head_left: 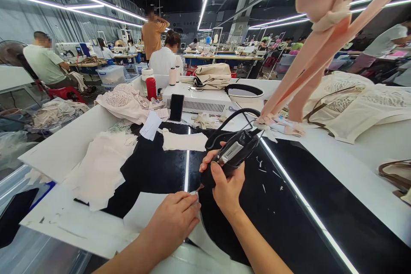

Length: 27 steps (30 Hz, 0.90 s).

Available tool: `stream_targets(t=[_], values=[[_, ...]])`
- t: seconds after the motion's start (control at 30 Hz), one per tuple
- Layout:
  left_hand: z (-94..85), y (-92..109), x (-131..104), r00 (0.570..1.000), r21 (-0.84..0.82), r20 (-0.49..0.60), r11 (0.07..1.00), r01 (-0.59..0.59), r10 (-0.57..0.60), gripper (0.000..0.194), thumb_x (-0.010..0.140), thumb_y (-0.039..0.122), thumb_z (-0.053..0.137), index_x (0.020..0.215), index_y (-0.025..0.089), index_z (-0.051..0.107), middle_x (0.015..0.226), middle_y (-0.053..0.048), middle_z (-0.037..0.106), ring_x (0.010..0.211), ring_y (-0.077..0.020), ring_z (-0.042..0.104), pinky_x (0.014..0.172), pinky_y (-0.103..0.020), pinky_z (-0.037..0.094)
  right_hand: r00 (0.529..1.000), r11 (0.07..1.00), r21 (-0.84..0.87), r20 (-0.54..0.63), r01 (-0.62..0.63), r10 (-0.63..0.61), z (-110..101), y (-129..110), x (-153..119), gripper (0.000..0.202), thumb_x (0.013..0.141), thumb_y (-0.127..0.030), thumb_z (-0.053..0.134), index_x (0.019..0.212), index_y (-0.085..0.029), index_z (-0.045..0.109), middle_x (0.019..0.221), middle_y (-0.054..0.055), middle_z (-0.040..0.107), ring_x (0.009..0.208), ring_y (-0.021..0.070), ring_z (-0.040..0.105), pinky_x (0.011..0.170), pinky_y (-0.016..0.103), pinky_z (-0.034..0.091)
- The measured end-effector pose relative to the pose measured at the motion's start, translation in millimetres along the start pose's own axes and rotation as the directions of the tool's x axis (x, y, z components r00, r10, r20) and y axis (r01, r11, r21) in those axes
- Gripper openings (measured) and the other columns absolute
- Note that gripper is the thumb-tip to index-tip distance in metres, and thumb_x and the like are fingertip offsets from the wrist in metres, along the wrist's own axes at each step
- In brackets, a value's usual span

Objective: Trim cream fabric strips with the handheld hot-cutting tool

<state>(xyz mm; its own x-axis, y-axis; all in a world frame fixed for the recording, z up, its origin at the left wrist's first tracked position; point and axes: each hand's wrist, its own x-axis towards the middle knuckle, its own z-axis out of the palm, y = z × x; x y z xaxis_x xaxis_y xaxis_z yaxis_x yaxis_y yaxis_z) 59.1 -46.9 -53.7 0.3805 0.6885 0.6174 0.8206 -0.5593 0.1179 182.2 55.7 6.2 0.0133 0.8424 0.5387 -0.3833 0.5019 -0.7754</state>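
Note:
My right hand (pixel 229 184) is wrapped around a black corded electric cutter (pixel 233 152) with a silver plate on its side. The tool's dark lower end points down to the left, close to my left fingertips. My left hand (pixel 175 218) lies over a pale fabric piece (pixel 144 207), fingers together and bent onto its edge near the tool. What sits under those fingers is hidden. The fabric spreads over a glossy black work surface (pixel 257 218) and runs down toward me, partly under my forearm.
A pile of cream fabric pieces (pixel 102 167) lies left, a single cut piece (pixel 184 140) ahead. A phone (pixel 176 107) leans against a white box (pixel 199 102). Peach straps (pixel 308 60) hang at right by lace garments (pixel 362 98). Fabric scraps (pixel 261 170) dot the surface. People sit and stand beyond.

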Motion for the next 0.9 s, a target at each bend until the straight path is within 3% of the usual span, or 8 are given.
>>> stream_targets(t=[0.33, 0.7, 0.9], values=[[9.5, -2.8, -9.7, 0.998, 0.086, 0.057, 0.996, -0.019, 0.015, 0.026, 0.108, 0.027, 0.049, 0.123, 0.015, 0.067, 0.127, -0.005, 0.072, 0.115, -0.019, 0.067, 0.094, -0.032, 0.058, 1.0, 1.0, -0.002, 0.008, 0.0, 0.0, 0.0, 0.9, -0.1, 0.028, 0.087, -0.025, 0.073, 0.107, -0.028, 0.054, 0.079, -0.006, 0.066, 0.058, 0.012, 0.061, 0.055, 0.027, 0.054], [3.5, -1.5, -7.3, 0.999, 0.087, 0.032, 0.996, -0.015, 0.012, 0.028, 0.109, 0.019, 0.042, 0.118, 0.012, 0.068, 0.121, -0.008, 0.074, 0.111, -0.0202, 0.07, 0.093, -0.033, 0.06, 1.0, 0.999, -0.039, -0.002, -0.003, 0.003, 2.8, -2.1, -0.2, 0.023, 0.085, -0.023, 0.072, 0.097, -0.026, 0.054, 0.076, -0.006, 0.066, 0.056, 0.0117, 0.06, 0.053, 0.027, 0.054], [-0.1, -1.2, -4.4, 0.998, 0.049, 0.054, 0.999, -0.013, 0.01, 0.025, 0.106, 0.015, 0.048, 0.118, 0.013, 0.069, 0.121, -0.01, 0.075, 0.113, -0.0194, 0.071, 0.096, -0.033, 0.06, 1.0, 0.999, -0.039, -0.015, -0.017, 0.016, 3.8, -2.5, 0.5, 0.023, 0.085, -0.028, 0.073, 0.098, -0.026, 0.054, 0.077, -0.005, 0.066, 0.056, 0.0119, 0.06, 0.053, 0.028, 0.054]])
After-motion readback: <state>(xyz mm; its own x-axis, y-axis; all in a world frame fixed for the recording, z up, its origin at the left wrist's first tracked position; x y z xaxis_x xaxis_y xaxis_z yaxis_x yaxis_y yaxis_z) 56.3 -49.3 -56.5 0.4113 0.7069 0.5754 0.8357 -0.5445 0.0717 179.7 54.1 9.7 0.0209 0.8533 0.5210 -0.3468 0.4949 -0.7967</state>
